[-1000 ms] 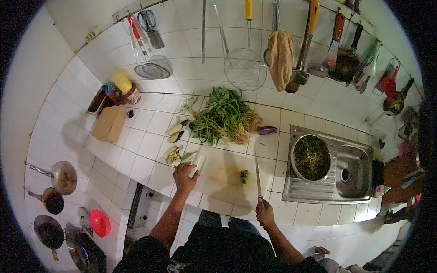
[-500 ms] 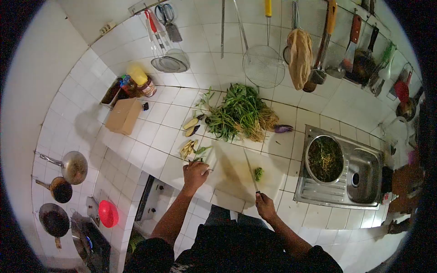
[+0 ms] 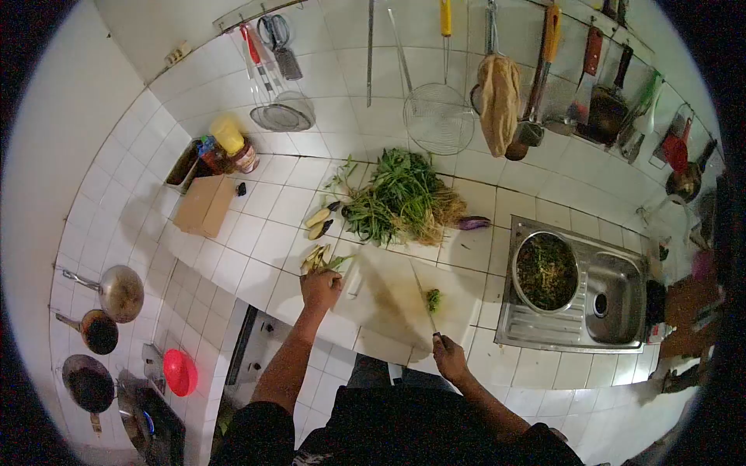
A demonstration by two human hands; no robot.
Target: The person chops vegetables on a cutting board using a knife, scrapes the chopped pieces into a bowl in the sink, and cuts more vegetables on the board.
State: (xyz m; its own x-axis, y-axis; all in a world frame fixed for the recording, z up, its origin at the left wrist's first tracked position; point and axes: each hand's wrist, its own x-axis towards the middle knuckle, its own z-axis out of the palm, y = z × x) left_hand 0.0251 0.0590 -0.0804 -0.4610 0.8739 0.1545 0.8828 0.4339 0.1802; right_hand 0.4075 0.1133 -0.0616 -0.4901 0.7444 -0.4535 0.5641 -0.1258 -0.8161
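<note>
Three pans (image 3: 99,332) hang on the tiled wall at my far left, with a red bowl (image 3: 180,372) lower down and to their right. Next comes the white tiled table (image 3: 268,242), where a brown box (image 3: 206,206) stands near the wall, close by a jar with a yellow top (image 3: 227,135).

My left grip (image 3: 320,290) hovers beside the left edge of the cutting board (image 3: 369,314), back of the hand upward, its fingertips at a small heap of pale cut pieces (image 3: 315,257); whether it is closed on any of them I cannot tell. Just behind that heap lie two pale, dark-tipped vegetable pieces (image 3: 319,217), and right of these a big leafy bunch of greens (image 3: 400,194) spreads in a tangle.

On the board a knife (image 3: 425,297) lies slantwise, its tip pointing away from me, and just right of its blade sits a little clump of chopped green (image 3: 434,300). My right grip (image 3: 449,357) is wrapped around the knife's handle at the near edge. Further right a purple eggplant (image 3: 472,224) rests beside the roots of the bunch, and a round bowl of chopped greens (image 3: 546,272) stands on the steel sink (image 3: 614,268)
</note>
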